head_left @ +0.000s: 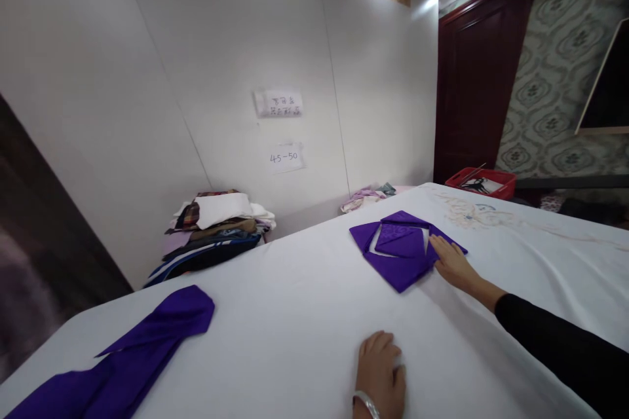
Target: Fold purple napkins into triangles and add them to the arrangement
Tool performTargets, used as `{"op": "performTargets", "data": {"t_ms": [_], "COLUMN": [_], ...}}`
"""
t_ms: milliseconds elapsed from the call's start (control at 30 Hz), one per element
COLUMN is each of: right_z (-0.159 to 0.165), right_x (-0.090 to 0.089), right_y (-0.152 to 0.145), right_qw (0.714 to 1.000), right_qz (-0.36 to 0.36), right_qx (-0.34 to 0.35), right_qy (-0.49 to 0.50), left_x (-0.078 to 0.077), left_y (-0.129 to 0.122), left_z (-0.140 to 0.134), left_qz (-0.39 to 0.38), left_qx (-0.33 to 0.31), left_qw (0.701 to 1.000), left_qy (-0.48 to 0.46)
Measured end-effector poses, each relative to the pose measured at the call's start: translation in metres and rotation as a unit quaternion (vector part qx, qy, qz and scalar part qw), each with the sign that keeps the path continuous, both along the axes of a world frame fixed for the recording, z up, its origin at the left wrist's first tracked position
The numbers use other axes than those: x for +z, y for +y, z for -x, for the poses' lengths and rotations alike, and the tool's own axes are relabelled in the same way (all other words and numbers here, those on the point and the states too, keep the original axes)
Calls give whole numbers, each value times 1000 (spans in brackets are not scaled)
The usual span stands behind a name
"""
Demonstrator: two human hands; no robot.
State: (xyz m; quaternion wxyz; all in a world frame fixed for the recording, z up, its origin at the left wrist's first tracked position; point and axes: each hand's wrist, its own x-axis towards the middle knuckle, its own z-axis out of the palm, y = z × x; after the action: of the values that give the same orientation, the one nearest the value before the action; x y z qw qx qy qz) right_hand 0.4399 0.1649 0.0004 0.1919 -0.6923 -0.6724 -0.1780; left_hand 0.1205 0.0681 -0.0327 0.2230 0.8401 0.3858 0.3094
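A purple folded cloth (pixel 400 273) lies on the white-covered table, its bands forming a four-sided ring with pointed corners. Inside that ring is a smaller purple folded piece (pixel 400 240), with white showing around it. My right hand (pixel 453 263) rests palm down on the ring's right side, fingers stretched out flat. Nearer to me, my left hand (pixel 379 370), with a silver bracelet at the wrist, lies on the white cloth, fingers loosely bent and thumb apart, holding nothing. A long purple fabric strip (pixel 162 334), folded over and blunt-tipped, lies at the left.
Beyond the far edge sits a pile of folded clothes (pixel 221 229); a smaller heap of clothes (pixel 366 198) is farther right. A red basket (pixel 506 184) stands past the embroidered far right part of the white tablecloth (pixel 275 327). White panels (pixel 236 78) rise behind.
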Motion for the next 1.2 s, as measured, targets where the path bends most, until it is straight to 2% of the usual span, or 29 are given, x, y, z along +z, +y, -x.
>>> {"op": "performTargets", "data": {"t_ms": [67,167,300,467,667,767,900,1033,1200], "right_z": [5,12,11,3,8,16,35,61,107], "right_x": [5,3,-16,-30,-19,-16,-19,-22,-12], "right_y": [-2,-4,-4,-3,-11,-18,-33,-57,-92], "right_qw": [999,991,975,979,975,978,982,972,939], "right_qz": [22,97,207,182,215,203,181,215,268], "right_qx": [40,96,77,85,48,29,42,81,194], "right_qy": [-11,-12,22,41,37,22,17,51,88], "left_x": [3,6,5,4,11,13,15,19,23], "left_y": [-4,-10,-15,-18,-19,-21,-26,-27,-19], "left_z": [1,3,7,12,11,11,15,35,91], "left_qz": [0,-2,-10,-18,-8,-13,-21,-26,-18], "left_qx": [6,14,23,28,29,28,35,70,204], "left_qw": [1000,1000,1000,999,1000,1000,999,997,975], "left_qy": [3,3,8,3,0,-1,0,27,88]}}
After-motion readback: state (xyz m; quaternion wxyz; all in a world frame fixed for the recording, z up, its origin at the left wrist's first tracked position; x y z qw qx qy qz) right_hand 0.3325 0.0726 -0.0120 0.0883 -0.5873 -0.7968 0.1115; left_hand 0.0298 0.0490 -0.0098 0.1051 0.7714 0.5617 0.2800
